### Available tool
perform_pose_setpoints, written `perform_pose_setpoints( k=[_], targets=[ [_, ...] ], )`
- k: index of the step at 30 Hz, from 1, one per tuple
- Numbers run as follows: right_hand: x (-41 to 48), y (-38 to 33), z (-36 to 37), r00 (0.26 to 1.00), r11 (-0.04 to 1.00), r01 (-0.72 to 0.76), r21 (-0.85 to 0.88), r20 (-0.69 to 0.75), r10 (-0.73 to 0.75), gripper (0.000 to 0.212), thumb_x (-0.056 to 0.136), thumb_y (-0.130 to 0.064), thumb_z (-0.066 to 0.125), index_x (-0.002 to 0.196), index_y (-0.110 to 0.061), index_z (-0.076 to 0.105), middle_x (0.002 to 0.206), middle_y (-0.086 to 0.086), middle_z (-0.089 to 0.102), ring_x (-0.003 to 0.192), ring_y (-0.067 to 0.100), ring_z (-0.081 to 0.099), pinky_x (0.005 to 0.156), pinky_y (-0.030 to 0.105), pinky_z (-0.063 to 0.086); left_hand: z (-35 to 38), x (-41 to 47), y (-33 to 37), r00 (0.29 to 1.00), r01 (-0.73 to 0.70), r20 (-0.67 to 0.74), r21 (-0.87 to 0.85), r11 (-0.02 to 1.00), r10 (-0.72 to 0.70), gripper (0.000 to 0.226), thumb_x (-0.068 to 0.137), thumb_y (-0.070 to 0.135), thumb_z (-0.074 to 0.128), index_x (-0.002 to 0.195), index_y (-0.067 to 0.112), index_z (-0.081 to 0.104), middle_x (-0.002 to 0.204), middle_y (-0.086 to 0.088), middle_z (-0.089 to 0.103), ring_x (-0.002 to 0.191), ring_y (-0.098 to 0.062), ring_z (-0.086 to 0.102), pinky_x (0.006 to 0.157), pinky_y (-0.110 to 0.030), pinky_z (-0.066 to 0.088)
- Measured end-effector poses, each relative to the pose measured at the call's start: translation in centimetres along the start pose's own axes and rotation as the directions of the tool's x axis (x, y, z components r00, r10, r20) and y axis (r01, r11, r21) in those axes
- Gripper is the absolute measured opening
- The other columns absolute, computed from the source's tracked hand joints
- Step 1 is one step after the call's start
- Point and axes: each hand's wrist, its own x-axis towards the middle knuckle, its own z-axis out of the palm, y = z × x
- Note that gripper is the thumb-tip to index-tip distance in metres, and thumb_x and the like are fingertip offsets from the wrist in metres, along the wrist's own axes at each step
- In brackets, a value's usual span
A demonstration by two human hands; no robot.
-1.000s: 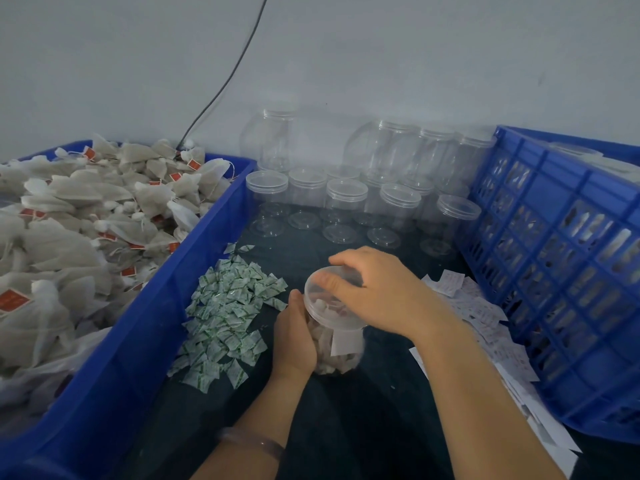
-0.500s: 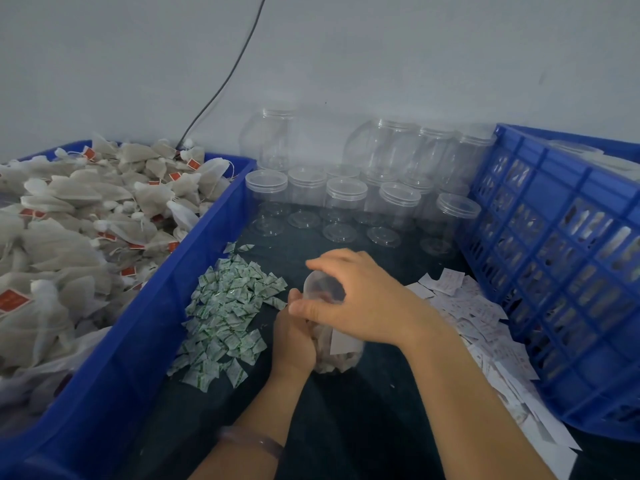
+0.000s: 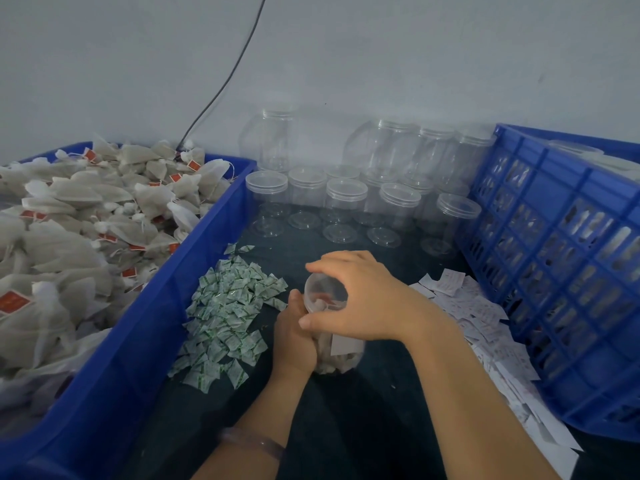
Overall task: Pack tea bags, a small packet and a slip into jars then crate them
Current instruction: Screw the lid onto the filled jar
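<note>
A clear, round plastic jar stands in the middle of the dark surface, full of soft white tea bags. The left hand grips its side. The right hand curls around the see-through lid on top. Small green-printed packets lie just beside it; their words are too small to read.

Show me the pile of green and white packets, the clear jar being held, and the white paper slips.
Pile of small green-and-white packets (image 3: pixel 228 306): head view, heap's middle.
Clear plastic filled jar (image 3: pixel 334 363): head view, lower wall.
Scattered white paper slips (image 3: pixel 485 306): head view, upper part.
</note>
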Motion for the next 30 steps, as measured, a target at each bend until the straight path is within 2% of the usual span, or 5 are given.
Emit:
perform_pose_setpoints(
  k=[9, 15, 22, 27, 30],
  targets=[
    [0.3, 0.6, 0.2, 1.0, 0.998, 0.014, 0.064, -0.024, -0.013, 0.073, 0.076, -0.055, 0.073, 0.14, -0.034, 0.046, 0.143, -0.013, 0.043, 0.132, 0.013, 0.035, 0.103, 0.032, 0.032, -0.1, -0.2, 0.2, 0.999, 0.017, 0.052, -0.136, 0.991, -0.01, 0.052, 0.08, 0.06, 0.038, 0.081, 0.014, 0.062, 0.08, -0.01, 0.067, 0.079, -0.025, 0.061, 0.079, -0.051, 0.048],
    [0.5, -0.1, 2.2, 0.971, 0.996, -0.006, 0.091, -0.236, 0.027, 0.058, 0.074, -0.043, 0.069, 0.131, -0.038, 0.056, 0.134, -0.012, 0.053, 0.119, 0.016, 0.048, 0.086, 0.03, 0.04, 0.0, -0.1, -0.5, 0.999, 0.005, -0.046, -0.108, 0.994, -0.01, 0.043, 0.101, 0.029, 0.036, 0.065, 0.027, 0.058, 0.059, 0.003, 0.062, 0.062, -0.018, 0.057, 0.066, -0.043, 0.045],
    [-0.3, 1.3, 2.4, 0.959, 0.99, 0.117, -0.082, -0.248, -0.134, 0.05, 0.083, -0.051, 0.067, 0.13, -0.038, 0.058, 0.135, -0.015, 0.053, 0.122, 0.013, 0.046, 0.089, 0.025, 0.029, 0.3, 0.0, 0.0, 0.986, 0.034, 0.167, -0.296, 0.954, 0.017, 0.057, 0.097, 0.048, 0.026, 0.075, 0.034, 0.077, 0.078, 0.0, 0.075, 0.076, -0.011, 0.071, 0.067, -0.026, 0.056],
    [0.0, 0.0, 3.8, 0.903, 1.0, 0.009, -0.018, -0.43, -0.016, 0.049, 0.076, -0.054, 0.055, 0.118, -0.033, 0.066, 0.115, -0.014, 0.064, 0.108, 0.017, 0.058, 0.083, 0.031, 0.037, 1.0, 0.4, -0.5, 0.993, -0.079, -0.083, 0.017, 0.997, 0.08, 0.047, 0.106, 0.016, 0.035, 0.067, 0.027, 0.059, 0.051, 0.017, 0.062, 0.041, 0.002, 0.056, 0.039, -0.014, 0.042],
    [0.5, -0.4, 4.0, 0.885, 0.999, -0.042, -0.035, -0.465, 0.021, 0.042, 0.082, -0.057, 0.059, 0.115, -0.032, 0.063, 0.113, -0.014, 0.065, 0.107, 0.018, 0.057, 0.084, 0.032, 0.038, 0.9, 1.0, -0.4, 0.995, -0.004, -0.096, 0.103, 0.995, 0.014, 0.032, 0.103, 0.013, 0.041, 0.073, 0.018, 0.052, 0.048, 0.013, 0.061, 0.045, -0.002, 0.056, 0.043, -0.017, 0.044]
  ],
)
